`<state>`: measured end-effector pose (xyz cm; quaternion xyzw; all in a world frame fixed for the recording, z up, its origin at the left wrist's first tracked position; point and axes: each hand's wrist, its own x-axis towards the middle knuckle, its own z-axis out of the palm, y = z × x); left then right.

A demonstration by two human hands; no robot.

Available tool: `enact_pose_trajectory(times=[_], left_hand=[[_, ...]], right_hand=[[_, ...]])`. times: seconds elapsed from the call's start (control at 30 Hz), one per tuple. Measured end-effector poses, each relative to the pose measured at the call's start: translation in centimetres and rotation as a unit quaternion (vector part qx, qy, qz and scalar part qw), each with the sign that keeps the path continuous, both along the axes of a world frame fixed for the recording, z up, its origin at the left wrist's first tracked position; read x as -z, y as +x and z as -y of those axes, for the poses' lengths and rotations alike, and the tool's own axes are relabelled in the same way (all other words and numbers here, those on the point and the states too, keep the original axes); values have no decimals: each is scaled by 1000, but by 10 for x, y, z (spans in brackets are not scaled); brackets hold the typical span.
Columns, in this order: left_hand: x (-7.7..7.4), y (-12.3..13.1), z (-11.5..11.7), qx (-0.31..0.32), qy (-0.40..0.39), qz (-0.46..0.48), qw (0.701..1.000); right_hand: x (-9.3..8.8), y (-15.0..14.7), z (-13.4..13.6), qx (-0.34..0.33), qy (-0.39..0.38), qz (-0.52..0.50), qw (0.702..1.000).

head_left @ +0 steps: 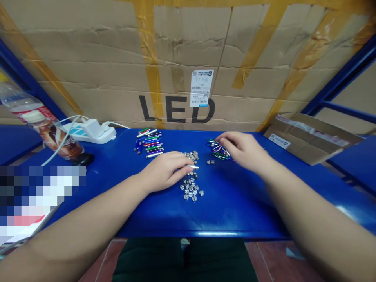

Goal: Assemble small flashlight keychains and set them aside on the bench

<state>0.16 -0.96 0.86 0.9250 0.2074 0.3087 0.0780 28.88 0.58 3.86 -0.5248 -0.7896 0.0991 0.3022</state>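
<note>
My left hand (164, 171) rests low over the blue table, and a small silver tube (192, 167) pokes out from its fingertips. Loose silver screw-like metal parts lie on either side of those fingers, in an upper heap (191, 156) and a lower heap (190, 188). My right hand (242, 150) curls over a tangle of coloured carabiner clips (219, 150), its fingertips touching them. Between my hands lie a few stray metal parts (210, 161). Several slim coloured metal tubes (149, 143) are lined up side by side further left.
A white power strip (91, 133) with cables and a tilted plastic drink bottle (44, 129) stand at the table's far left. A flat cardboard package (311, 139) lies at the right end. A large taped cardboard box (188, 58) rises behind the blue table (235, 203).
</note>
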Motion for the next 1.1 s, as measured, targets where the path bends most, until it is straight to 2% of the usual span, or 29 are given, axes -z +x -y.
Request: enact_pose_trajectory(times=[0.03,0.1,0.2,0.33,0.53,0.9,1.03,1.1], left_hand=[[0,-1,-1,-3,-5,-1,1000],[0,-2,-4,-12,-14,0,1000],[-1,-4,-7,-21,-26,-4,999],[-1,-5,-8,-22,-35,-14,999],[-1,-6,-9,-15,-48,-16,999],[-1,-7,-10,-11,-57,-20,998],[-1,-7,-11,-13,-66,-23,997],[-1,-7,-10,-19,-72,-22,997]], right_hand=[[-1,10,-13,52,14,63,997],[2,28,-39,98,-23,167,981],[11,43,-69,86,-59,268,958],[21,48,-88,88,-99,334,933],[25,49,-94,153,-119,327,925],[28,54,-111,191,-161,292,923],[21,57,-105,206,-160,243,934],[16,53,-94,201,-156,169,952]])
